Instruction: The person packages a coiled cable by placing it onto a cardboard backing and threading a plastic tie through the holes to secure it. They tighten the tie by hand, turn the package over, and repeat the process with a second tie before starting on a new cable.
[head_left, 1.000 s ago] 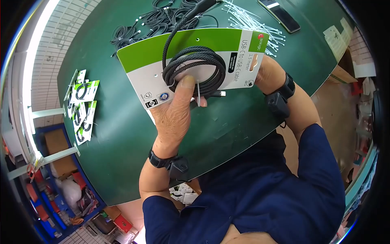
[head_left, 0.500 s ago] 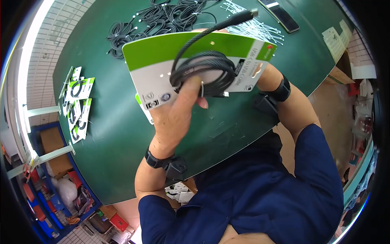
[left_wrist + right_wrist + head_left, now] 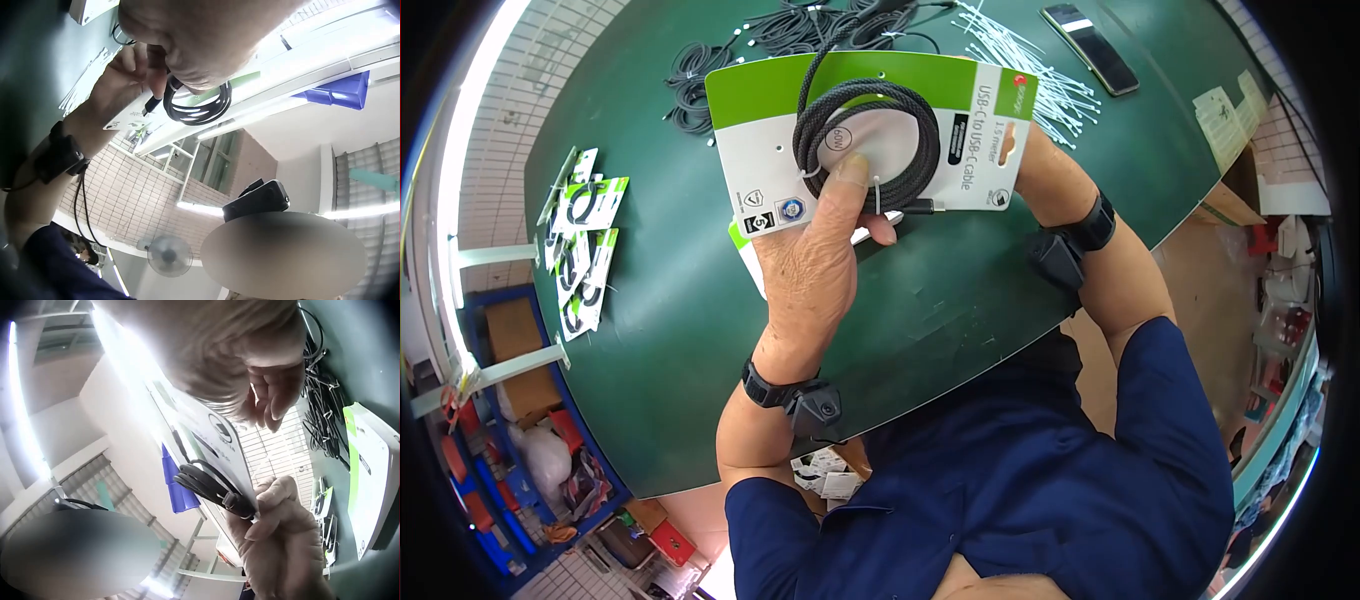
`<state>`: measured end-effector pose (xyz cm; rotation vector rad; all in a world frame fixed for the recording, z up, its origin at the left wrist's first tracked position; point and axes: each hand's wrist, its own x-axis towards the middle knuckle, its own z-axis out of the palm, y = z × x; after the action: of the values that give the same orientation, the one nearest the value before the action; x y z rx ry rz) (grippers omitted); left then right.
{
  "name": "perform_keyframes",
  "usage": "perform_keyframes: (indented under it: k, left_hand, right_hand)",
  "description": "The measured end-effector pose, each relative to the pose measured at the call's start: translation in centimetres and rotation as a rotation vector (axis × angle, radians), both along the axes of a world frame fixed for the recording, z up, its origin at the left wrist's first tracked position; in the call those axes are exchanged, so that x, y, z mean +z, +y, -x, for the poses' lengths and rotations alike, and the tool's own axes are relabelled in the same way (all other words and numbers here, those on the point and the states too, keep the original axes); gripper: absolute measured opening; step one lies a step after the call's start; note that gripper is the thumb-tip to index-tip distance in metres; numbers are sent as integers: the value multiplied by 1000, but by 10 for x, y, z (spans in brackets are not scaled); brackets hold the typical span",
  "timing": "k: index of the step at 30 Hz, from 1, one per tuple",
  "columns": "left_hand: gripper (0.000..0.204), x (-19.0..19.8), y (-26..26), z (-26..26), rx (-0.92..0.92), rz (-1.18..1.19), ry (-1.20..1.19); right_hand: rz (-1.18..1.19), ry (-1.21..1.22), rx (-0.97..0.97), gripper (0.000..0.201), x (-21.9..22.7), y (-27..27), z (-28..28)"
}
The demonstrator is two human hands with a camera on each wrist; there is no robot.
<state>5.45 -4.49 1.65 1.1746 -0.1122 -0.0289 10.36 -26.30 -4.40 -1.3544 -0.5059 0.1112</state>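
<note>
My left hand (image 3: 810,250) grips a green and white cable card (image 3: 750,165), its thumb pressing a coiled black braided USB-C cable (image 3: 915,150) against the printed front. White zip ties cross the coil, and one cable end rises over the card's top edge. Behind the card's right side is my right hand (image 3: 256,369), mostly hidden in the head view. Its fingers bend close to the card's back in the right wrist view; I cannot tell whether they pinch anything. More green and white cards (image 3: 372,478) lie on the table below.
Bundled black cables (image 3: 690,90) lie at the back of the green table (image 3: 940,300), beside loose white zip ties (image 3: 1040,95) and a phone (image 3: 1090,48). Several carded cables (image 3: 585,240) sit at the left edge. A box of cards (image 3: 830,470) stands below the front edge.
The card swung right and tilted, then came back left, facing the head camera more squarely. The free cable end dipped across the card's top and rose away again. Both hands stayed at the card.
</note>
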Motion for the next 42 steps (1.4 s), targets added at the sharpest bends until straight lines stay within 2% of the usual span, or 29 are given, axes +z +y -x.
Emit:
perform_keyframes:
  k: [1,4,5,8,9,11,12,14,15,18,22,23,26,27,30,34,38,42]
  left_hand:
    - [45,0,1,-2,10,15,3]
    - [44,0,5,-8,53,50,-11]
    - [43,1,6,-10,70,65,-24]
    - [42,-3,9,-15,134,60,-76]
    - [42,-5,10,-17,174,40,-110]
    - [43,-7,11,-18,230,29,-151]
    - [40,-7,11,-17,242,-5,-179]
    - [35,-9,10,-15,259,-75,-232]
    - [35,-10,9,-15,266,-69,-236]
    - [19,-12,4,-19,422,-106,-390]
    - [12,-13,4,-12,481,-196,-348]
    - [12,-15,4,-11,488,-185,-353]
    - [15,-22,6,-11,482,-252,-279]
    - [15,-23,5,-10,489,-244,-282]
    - [17,-25,1,-9,473,-122,-348]
    - [16,-33,-1,-11,510,-208,-459]
    - [18,-42,8,-15,476,-325,-529]
    - [26,-41,6,-18,475,-298,-613]
  right_hand:
    - [5,-5,11,40,6,0,-6]
    - [-239,185,-112,27,21,-2,-29]
    - [-236,180,-99,27,22,-2,-31]
    - [-107,-82,-594,17,34,-5,-27]
    - [-104,-90,-582,17,42,3,-21]
    - [231,-563,-693,16,60,28,3]
    - [233,-575,-679,16,65,39,11]
    - [390,-890,-554,21,73,57,22]
    - [392,-898,-547,21,72,64,24]
    - [405,-824,-563,25,56,80,28]
    - [430,-716,-588,24,53,88,28]
    - [436,-728,-582,24,52,90,29]
    - [286,-516,-519,22,48,96,28]
    - [291,-524,-513,22,48,95,28]
    - [264,-404,-498,15,50,95,29]
    - [247,-282,-468,14,45,90,29]
    - [184,-256,-536,15,45,99,37]
    - [215,-340,-629,17,41,104,36]
